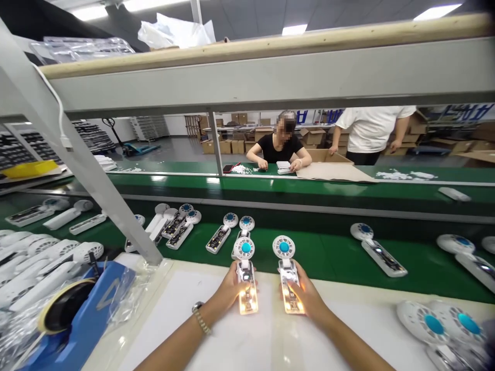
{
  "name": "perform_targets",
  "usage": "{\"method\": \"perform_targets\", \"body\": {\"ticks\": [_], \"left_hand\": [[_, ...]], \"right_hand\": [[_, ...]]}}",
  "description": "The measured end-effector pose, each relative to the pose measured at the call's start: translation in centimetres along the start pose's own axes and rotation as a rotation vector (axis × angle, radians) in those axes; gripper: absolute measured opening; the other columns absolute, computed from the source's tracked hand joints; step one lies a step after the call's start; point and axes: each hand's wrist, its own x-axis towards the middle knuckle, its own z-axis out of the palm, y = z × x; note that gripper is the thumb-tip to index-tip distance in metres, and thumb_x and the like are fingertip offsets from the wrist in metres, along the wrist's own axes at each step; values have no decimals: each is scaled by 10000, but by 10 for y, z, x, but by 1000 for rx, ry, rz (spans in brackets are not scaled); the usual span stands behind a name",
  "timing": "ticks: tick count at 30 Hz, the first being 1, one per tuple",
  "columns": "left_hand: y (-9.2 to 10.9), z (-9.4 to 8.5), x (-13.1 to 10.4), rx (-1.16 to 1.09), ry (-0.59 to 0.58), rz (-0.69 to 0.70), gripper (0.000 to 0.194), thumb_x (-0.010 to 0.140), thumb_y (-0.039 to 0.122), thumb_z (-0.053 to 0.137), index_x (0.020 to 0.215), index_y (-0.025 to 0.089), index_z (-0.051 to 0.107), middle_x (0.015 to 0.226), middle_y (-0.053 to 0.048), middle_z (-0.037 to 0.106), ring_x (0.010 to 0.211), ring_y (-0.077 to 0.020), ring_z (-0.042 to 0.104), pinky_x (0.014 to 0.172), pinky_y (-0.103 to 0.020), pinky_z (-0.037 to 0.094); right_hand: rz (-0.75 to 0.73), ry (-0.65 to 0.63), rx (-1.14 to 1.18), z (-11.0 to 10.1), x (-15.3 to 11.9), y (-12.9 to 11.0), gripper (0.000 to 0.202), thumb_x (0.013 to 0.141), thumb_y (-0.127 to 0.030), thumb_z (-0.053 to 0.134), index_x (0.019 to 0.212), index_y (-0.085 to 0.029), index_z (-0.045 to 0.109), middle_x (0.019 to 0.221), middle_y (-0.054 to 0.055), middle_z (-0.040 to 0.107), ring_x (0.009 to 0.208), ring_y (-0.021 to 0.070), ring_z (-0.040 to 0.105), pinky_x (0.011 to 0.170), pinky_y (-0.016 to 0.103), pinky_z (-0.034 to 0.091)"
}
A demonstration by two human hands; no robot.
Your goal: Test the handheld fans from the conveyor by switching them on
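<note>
My left hand [232,287] is closed around a small white handheld fan [247,304], its thumb on the open body. My right hand [305,293] grips a second handheld fan [284,247] the same way. Both are held upright side by side above the white work surface. Each has a round slotted head with a blue centre, and a body open at the front with a circuit board showing. Yellowish lights glow in both bodies. Just behind the left one, another fan [246,223] lies on the green conveyor belt [309,247], partly hidden.
More open-bodied fans [218,238] lie along the belt, one [382,257] to the right. White fans [34,263] pile up at left by a blue tape dispenser [85,319]. A slanted post [93,170] and overhead shelf [247,77] frame the bench. Two people [284,147] are across the belt.
</note>
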Motion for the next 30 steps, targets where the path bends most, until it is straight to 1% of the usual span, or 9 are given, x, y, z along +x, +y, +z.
{"method": "perform_targets", "body": {"ticks": [6,8,11,13,17,20,23,27,30], "left_hand": [[4,2,1,26,9,-36,439,655,168,655,1019,218,414,1045,-67,533,822,-203,605,767,-399,457],[5,3,0,33,19,-52,446,652,156,651,1022,220,411,1034,-65,540,818,-199,607,745,-377,455],[6,4,0,37,14,-65,447,646,139,646,1017,213,409,991,-57,553,801,-196,606,716,-357,453],[6,5,0,35,2,-55,426,655,143,637,1014,206,416,961,-53,561,799,-197,605,708,-349,449],[7,8,-2,17,16,-34,412,654,158,647,1005,208,437,939,-45,572,787,-187,603,689,-323,442],[7,9,-3,16,31,-41,421,641,145,650,999,208,437,938,-44,572,774,-188,603,654,-307,445],[5,7,-2,18,25,-22,452,646,128,637,1032,207,415,997,-55,560,798,-192,606,683,-315,447],[1,3,0,12,-8,10,534,612,172,702,1055,210,405,1032,-60,546,813,-190,604,712,-320,448],[2,2,0,-8,-42,9,587,587,185,737,1069,211,403,1052,-69,540,823,-188,600,704,-303,449]], "right_hand": [[-50,-27,-37,1,-4,-5,710,741,-446,595,1310,-246,221,888,70,634,755,216,601,683,371,470],[-52,-49,-47,1,-5,-7,693,762,-431,576,1315,-238,206,868,64,632,746,210,601,699,372,467],[-31,-86,-51,2,-6,-5,725,784,-431,546,1338,-225,126,774,32,629,670,191,601,685,375,469],[-27,-65,-52,3,-5,-3,786,762,-462,556,1347,-216,90,731,16,627,619,183,596,649,366,470],[-20,-18,-40,4,-4,-1,824,718,-491,586,1347,-219,128,710,11,632,613,185,597,605,340,460],[8,-42,-17,4,-5,-4,805,733,-468,583,1348,-233,120,711,8,636,611,184,599,610,340,456],[-4,-80,-17,2,-5,-4,812,744,-438,587,1352,-215,97,746,30,649,620,186,601,630,354,454],[-34,-100,-41,-1,-4,1,870,711,-428,626,1353,-194,88,807,68,658,667,208,616,627,353,450],[-61,-86,-43,-3,-3,4,885,702,-441,629,1356,-203,82,824,65,650,680,209,617,639,358,454]]}}
